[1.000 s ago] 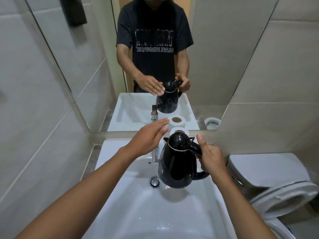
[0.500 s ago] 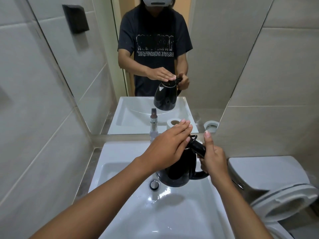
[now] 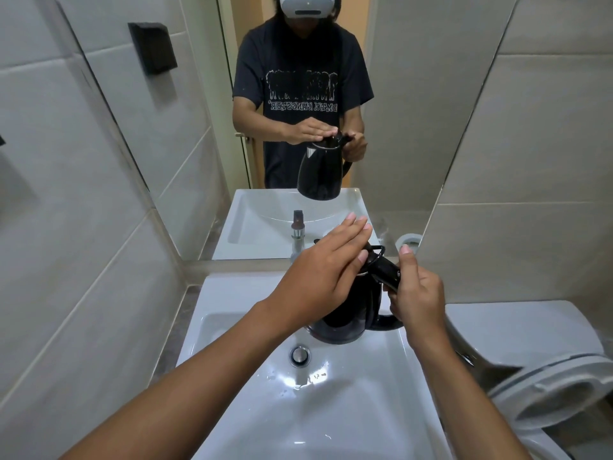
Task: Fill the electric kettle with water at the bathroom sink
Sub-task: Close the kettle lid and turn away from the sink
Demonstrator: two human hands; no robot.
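A black electric kettle (image 3: pixel 348 318) hangs above the back of the white sink (image 3: pixel 252 406). My right hand (image 3: pixel 416 295) grips its handle, thumb up near the lid latch. My left hand (image 3: pixel 320 278) lies flat across the top of the kettle, fingers straight and together, hiding the lid. The chrome tap (image 3: pixel 297 235) stands just behind and left of the kettle, partly covered by my left hand. No water runs from it. The drain plug (image 3: pixel 300 355) sits below the kettle, with a few drops around it.
A mirror (image 3: pixel 298 127) fills the wall behind the sink and shows a person holding the kettle. A toilet (image 3: pixel 547 386) with its seat down stands close on the right. Tiled wall runs along the left. A paper roll sits behind the kettle, mostly hidden.
My left hand moved from the tap side onto the kettle's top and now covers the lid. The kettle was lifted slightly and the view tilted up.
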